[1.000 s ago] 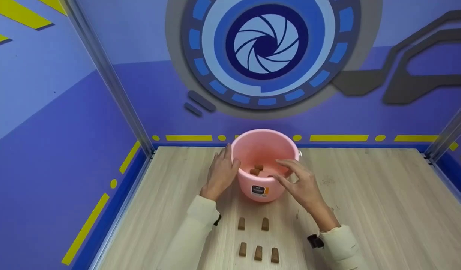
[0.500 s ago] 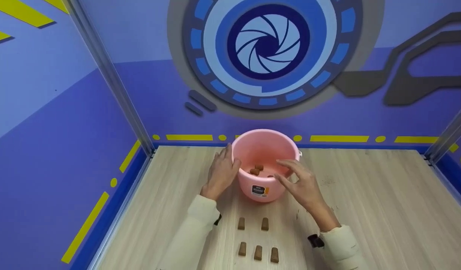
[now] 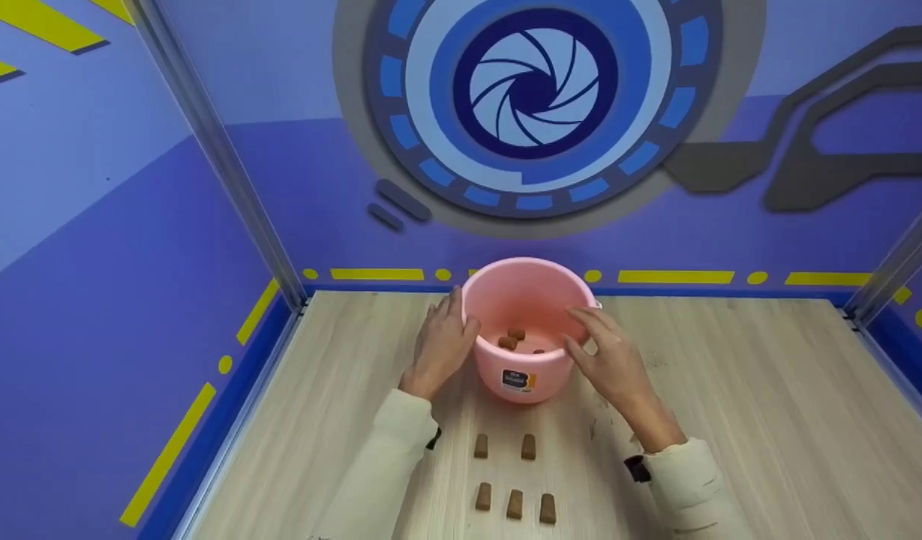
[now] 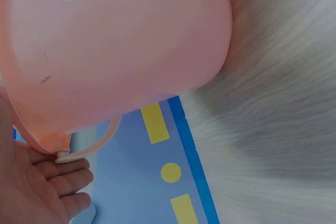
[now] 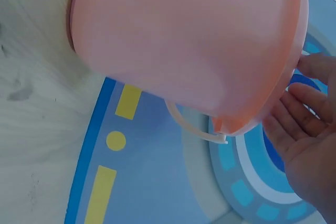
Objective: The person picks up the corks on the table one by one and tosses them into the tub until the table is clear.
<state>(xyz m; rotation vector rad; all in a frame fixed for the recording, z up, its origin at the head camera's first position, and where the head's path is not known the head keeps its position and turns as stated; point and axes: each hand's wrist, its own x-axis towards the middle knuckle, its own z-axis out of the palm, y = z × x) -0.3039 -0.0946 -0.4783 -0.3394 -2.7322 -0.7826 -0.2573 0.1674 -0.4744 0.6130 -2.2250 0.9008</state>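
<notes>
A pink plastic bucket [image 3: 536,379] with a label stands upright on the wooden table. My left hand [image 3: 439,349] grips its left rim, thumb over the edge and fingers outside, near the handle's hinge in the left wrist view. At the right rim, my right hand [image 3: 611,360] holds no visible object; its thumb and fingers are spread apart over the edge. In the right wrist view its fingertips are partly hidden behind the rim. Brown cork-like pieces [image 3: 509,343] lie inside the bucket. Several similar tapered pieces [image 3: 514,504] lie in two rows on the near table.
A white handle [image 4: 97,145] hangs on the bucket's far side. Blue printed panels [image 3: 415,247] rise behind and to the left of the table [image 3: 731,420], joined by a metal corner post [image 3: 228,172].
My right hand has shifted slightly to the right, out from over the bucket's mouth toward its right rim. The left hand and the bucket stay in place.
</notes>
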